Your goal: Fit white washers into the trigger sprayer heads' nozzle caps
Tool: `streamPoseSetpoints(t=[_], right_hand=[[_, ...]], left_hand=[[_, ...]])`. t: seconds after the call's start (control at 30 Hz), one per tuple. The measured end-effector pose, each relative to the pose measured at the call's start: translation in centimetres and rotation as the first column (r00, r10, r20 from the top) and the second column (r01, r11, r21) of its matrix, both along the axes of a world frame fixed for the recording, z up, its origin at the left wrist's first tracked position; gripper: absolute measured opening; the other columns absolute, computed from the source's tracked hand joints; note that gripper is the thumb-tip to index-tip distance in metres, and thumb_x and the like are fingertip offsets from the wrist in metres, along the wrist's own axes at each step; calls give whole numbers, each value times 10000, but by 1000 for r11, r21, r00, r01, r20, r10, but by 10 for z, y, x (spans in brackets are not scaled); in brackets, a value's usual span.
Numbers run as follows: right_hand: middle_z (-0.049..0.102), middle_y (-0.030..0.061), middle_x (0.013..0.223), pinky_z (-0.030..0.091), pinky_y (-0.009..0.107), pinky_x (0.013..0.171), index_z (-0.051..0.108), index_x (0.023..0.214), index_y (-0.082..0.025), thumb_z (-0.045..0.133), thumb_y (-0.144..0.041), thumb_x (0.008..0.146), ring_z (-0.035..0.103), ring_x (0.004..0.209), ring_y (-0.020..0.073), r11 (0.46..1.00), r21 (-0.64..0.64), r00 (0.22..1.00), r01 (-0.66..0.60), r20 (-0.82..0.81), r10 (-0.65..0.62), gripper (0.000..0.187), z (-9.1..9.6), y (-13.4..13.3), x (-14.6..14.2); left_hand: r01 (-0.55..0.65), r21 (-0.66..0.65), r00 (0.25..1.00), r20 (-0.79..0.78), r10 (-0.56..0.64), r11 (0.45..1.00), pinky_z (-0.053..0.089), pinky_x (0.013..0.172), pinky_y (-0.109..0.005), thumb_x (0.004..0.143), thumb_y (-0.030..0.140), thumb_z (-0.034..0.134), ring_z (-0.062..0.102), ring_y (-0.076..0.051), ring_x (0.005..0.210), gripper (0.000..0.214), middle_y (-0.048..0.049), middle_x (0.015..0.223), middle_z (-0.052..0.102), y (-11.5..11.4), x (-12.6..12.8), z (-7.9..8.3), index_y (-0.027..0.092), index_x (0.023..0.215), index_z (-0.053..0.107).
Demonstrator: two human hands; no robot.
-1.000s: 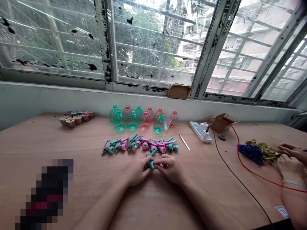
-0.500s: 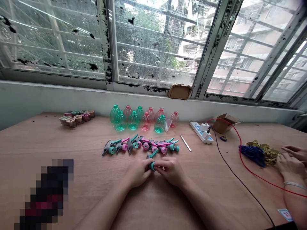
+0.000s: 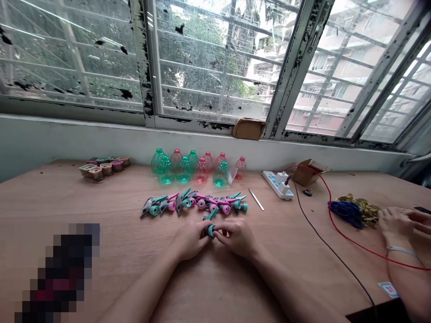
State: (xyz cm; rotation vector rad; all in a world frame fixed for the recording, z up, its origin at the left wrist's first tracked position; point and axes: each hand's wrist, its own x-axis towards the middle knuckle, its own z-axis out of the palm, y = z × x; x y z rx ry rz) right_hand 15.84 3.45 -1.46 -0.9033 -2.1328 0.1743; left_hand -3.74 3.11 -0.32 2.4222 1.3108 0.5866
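A person's left hand [image 3: 190, 240] and right hand [image 3: 237, 237] were closed together on a single trigger spray head [image 3: 210, 229] with a teal collar. They held it low over the near middle of the wooden counter [image 3: 101, 202], the fingertips of both pinched around it. Over the preceding second the grip barely altered. The piece stayed between the same fingers at the same spot, its teal lever tilted up toward the far side, which pointed to slow, fine handling rather than a pick-up or a put-down. Just beyond the hands lay a row of spray heads [image 3: 195, 204] in teal and pink. Farther off, below the window sill, stood a cluster of small bottles [image 3: 198, 167], green and pink, and little pots [image 3: 103, 166] sat at the far left. On the right, a co-worker's hand [image 3: 395, 222] had slid left to rest just beside a heap of gold pieces [image 3: 365, 208] and a blue bundle [image 3: 346, 211]. A red cable [image 3: 336, 224] looped from a white power strip [image 3: 278, 184].
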Motion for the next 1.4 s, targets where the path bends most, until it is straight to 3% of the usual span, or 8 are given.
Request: streamPoseSetpoints(t=[0.47,0.67,0.77,0.87,0.97,1.07,1.17,1.4], right_hand=[[699,0,743,378,222,607,739,941,-269,617,-247,825,587,610,117,994,-29,983,-103,151,106,169,-1,0,5],[690,-17,738,386,216,592,730,966,-269,633,-262,819,541,553,96,989,-48,983,-140,114,145,177,2,-2,5],[662,-11,682,399,216,579,723,970,-228,629,-269,824,523,537,96,988,-54,990,-143,8,144,179,4,-1,9],[651,5,665,404,222,549,721,903,-195,609,-270,839,513,527,101,995,-83,992,-63,-115,53,149,7,3,17],[666,24,689,399,229,523,716,836,-187,597,-277,847,506,523,106,995,-97,986,-9,-166,-7,149,9,8,23],[656,21,666,398,233,520,713,797,-190,593,-282,849,509,527,111,995,-96,983,7,-183,-25,160,9,13,27],[642,13,639,403,234,531,714,782,-194,593,-288,848,518,535,116,995,-97,984,30,-171,-46,167,7,17,29],[651,15,671,395,236,545,715,787,-193,583,-301,851,534,564,129,963,-136,943,231,-214,-257,182,0,32,46]], left_hand=[[-6,-1,999,50,6,1000,368,613,-232,816,226,543,591,-171,736,104,-20,822,680,-1,1,3,206,857,636],[-14,27,1000,23,13,1000,372,626,-234,800,201,548,598,-172,750,135,-9,828,688,-2,0,3,228,869,661],[-115,132,992,-39,121,985,368,610,-242,790,191,536,589,-173,733,174,-12,831,663,-2,-5,8,241,883,674],[-320,331,942,7,337,888,407,650,-264,814,222,515,589,-194,810,257,-40,964,621,4,-22,20,254,1012,675],[-505,506,841,107,531,699,447,797,-331,812,233,515,557,-255,933,310,-90,1026,570,14,-53,32,224,1076,678],[-673,514,683,155,714,532,458,798,-415,813,195,478,525,-309,941,348,-140,1079,538,27,-89,32,210,1096,681],[-772,381,597,160,786,509,461,783,-447,813,177,455,514,-329,964,359,-154,1102,529,38,-116,19,221,1087,684],[-805,220,593,327,736,551,438,865,-470,779,101,457,505,-295,960,326,-114,940,548,53,-138,-1,153,992,698]])
